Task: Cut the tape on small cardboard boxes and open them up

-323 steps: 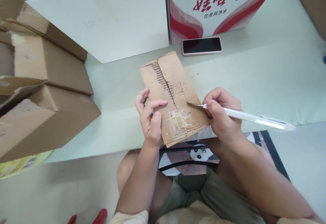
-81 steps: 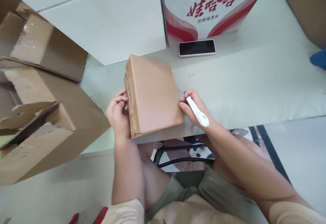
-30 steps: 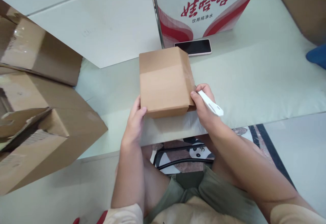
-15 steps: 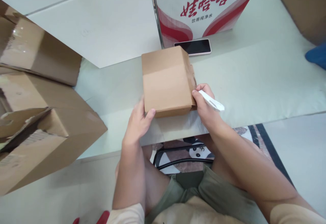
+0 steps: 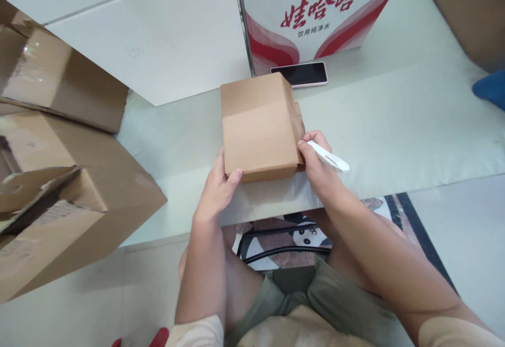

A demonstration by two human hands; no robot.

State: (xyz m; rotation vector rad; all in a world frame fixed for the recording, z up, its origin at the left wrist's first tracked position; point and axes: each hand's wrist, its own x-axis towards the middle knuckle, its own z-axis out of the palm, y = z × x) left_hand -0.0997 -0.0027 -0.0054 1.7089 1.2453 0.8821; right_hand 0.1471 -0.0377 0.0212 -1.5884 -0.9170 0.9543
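Observation:
A small brown cardboard box (image 5: 260,126) rests on the pale covered table in front of me. My left hand (image 5: 219,189) grips its near left corner, thumb on the front edge and fingers along the left side. At the right side of the box, my right hand (image 5: 315,160) is closed round a slim white utility knife (image 5: 333,160), whose handle sticks out behind the thumb. The knife's front end is hidden by my fingers and the box flap (image 5: 298,115). Those fingers are at the box's right edge, where the cardboard looks uneven.
A phone (image 5: 310,74) lies behind the box, before a white and red carton (image 5: 315,15). A white panel (image 5: 150,47) stands at the back left. Large cardboard boxes (image 5: 118,194) crowd the left. A blue object (image 5: 491,88) shows at the right edge.
Almost nothing differs. The whole view has shifted very slightly; both hands, the box and the knife keep the same places relative to each other.

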